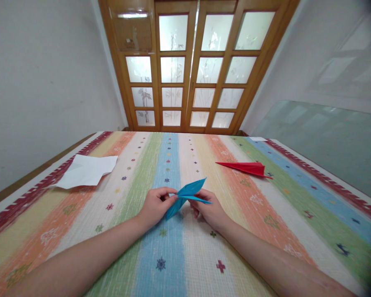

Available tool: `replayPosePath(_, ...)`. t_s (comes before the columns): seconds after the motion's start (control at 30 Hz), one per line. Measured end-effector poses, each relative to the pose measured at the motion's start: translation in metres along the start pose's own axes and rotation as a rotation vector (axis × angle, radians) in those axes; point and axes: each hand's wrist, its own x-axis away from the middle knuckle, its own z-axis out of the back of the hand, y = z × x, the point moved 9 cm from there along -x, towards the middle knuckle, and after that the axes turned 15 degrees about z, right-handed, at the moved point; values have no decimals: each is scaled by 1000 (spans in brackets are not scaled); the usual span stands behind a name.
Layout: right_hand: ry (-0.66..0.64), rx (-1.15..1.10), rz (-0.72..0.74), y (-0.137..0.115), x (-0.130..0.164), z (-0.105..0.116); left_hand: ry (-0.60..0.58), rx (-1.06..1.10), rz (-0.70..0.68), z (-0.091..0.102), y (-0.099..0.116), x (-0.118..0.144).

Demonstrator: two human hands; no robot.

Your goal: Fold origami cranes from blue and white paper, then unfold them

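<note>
Firstly, white paper [85, 171], seemingly unshaped, near the tabletop's [200, 264] left edge; my left hand [154, 206], pinching blue paper [188, 191], apparently part-folded, between the side edges; my right hand [212, 210], holding it too; red paper [247, 167], seemingly finished, toward the far right corner.

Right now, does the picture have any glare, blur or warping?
Yes. Head view: the glass door panes glow near white; head view: pale reflections mark the greenish panel; head view: wide-angle stretch seems to splay the wooden doors toward the top; head view: the upper right corner darkens; head view: the blue folded paper looks fairly sharp.
</note>
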Motion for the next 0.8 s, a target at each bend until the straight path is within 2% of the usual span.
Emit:
replayPosePath(0.07,0,42,85,-13,3,-1,27,-64,-90,3,11,7)
replayPosePath(0.17,-19,228,321,-39,9,-1,59,-127,-217,5,26,17)
replayPosePath(0.27,-41,415,525,-57,16,-2,77,-129,-292,6,31,21)
replayPosePath(0.33,-53,475,592,-61,18,-2,61,-126,-324,4,31,21)
replayPosePath(0.43,-39,505,600,-60,16,2,9,-129,-336,-1,28,20)
replayPosePath(0.57,-20,476,506,-52,11,5,-59,-156,-285,-7,25,18)
replayPosePath(0.8,-98,436,434,-49,9,-3,-58,-137,-262,-4,30,17)
